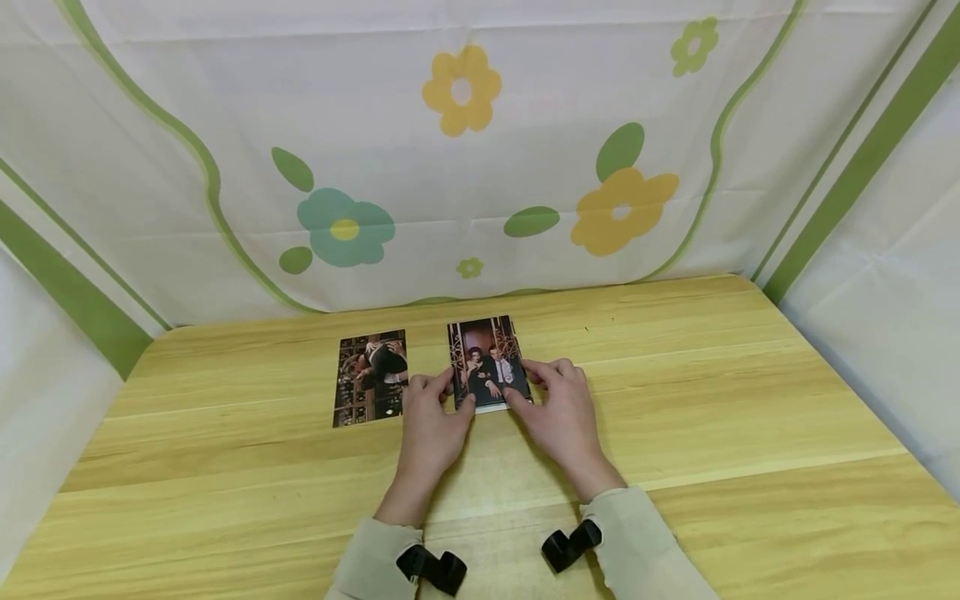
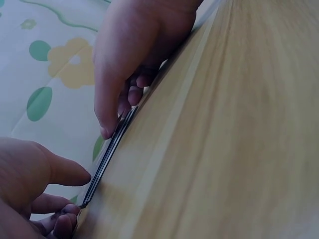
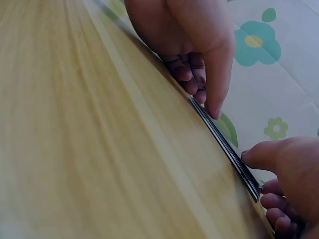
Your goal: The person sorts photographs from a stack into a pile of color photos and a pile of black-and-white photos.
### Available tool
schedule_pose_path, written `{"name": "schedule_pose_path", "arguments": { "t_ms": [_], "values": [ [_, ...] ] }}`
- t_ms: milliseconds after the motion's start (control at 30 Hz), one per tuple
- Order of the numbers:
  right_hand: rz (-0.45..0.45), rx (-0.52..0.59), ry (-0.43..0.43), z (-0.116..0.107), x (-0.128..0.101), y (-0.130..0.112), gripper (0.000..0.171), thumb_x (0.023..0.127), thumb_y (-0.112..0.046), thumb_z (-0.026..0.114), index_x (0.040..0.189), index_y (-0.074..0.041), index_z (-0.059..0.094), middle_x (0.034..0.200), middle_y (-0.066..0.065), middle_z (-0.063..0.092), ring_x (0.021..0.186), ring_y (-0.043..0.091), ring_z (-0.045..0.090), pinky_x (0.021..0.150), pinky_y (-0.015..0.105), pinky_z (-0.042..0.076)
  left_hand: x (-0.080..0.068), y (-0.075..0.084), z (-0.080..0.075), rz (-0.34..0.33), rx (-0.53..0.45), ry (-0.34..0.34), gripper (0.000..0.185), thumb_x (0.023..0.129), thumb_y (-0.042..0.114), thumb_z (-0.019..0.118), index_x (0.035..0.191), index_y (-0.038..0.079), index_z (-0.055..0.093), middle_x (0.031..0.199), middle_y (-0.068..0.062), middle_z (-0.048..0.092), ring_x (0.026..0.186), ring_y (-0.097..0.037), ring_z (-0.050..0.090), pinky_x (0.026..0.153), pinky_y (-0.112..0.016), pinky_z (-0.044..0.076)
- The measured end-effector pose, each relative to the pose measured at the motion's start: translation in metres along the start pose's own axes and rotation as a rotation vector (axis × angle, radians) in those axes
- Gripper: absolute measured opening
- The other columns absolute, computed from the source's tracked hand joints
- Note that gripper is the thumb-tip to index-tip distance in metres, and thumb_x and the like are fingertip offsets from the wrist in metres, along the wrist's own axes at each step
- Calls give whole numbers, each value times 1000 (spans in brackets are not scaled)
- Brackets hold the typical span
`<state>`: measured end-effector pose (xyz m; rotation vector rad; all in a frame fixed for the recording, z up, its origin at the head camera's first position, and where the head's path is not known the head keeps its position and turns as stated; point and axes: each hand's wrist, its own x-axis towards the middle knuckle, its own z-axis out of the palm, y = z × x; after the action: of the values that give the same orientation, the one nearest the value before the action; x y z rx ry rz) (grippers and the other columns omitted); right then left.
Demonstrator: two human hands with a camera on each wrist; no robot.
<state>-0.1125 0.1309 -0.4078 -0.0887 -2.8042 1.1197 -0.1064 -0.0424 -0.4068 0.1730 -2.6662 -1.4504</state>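
A small stack of photo cards (image 1: 480, 346) lies on the wooden table, its top print showing two people in dark clothes before ornate ironwork. My left hand (image 1: 435, 423) grips the stack's left side, thumb at the near corner and fingers along the edge. On the opposite side my right hand (image 1: 562, 412) holds it the same way, thumb over the near right corner. From the left wrist view the stack (image 2: 108, 152) shows edge-on as several thin dark layers, low against the tabletop. Just left of my left hand lies a single photo card (image 1: 367, 379), its picture turned sideways.
The light wooden table (image 1: 735, 433) runs back to a white cloth (image 1: 480, 183) printed with flowers and green lines. Similar cloth hangs at both sides. Black wrist mounts (image 1: 431, 569) sit on both beige sleeves.
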Motion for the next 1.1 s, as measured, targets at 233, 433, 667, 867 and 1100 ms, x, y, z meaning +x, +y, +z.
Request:
{"name": "schedule_pose_path", "arguments": {
  "t_ms": [233,433,667,867,1100],
  "values": [
    [12,2,-2,-1,0,-1,58,91,-36,85,142,-12,70,116,8,64,107,26,53,90,40,46,0,2,-1,-18,-3,-12,60,92,8,80,146,-8,61,108,-14,55,105,-26,48,86,-36,46],
    [4,4,5,-1,0,0,57,92,-34,85,142,-12,70,116,9,65,107,27,55,88,40,45,0,1,-1,-9,-50,2,54,92,4,78,143,-8,64,109,-14,57,102,-25,51,84,-33,44],
    [19,27,0,-1,0,0,58,92,-34,85,144,-13,69,119,8,65,109,26,55,90,40,46,0,0,-1,-14,-105,28,50,91,2,76,139,-6,68,109,-14,59,99,-24,51,82,-29,43],
    [28,81,-1,-2,-1,-2,58,92,-32,84,144,-12,69,121,9,65,112,27,56,93,41,47,-1,1,-2,-17,-142,56,45,94,5,75,138,-3,70,112,-16,58,100,-25,53,80,-26,43],
    [28,141,11,-5,-1,-6,56,93,-30,83,144,-13,69,118,8,65,111,26,60,93,41,49,-2,4,-5,18,-172,99,41,96,2,72,137,-2,70,112,-17,65,96,-23,61,80,-23,50]
  ]
}}
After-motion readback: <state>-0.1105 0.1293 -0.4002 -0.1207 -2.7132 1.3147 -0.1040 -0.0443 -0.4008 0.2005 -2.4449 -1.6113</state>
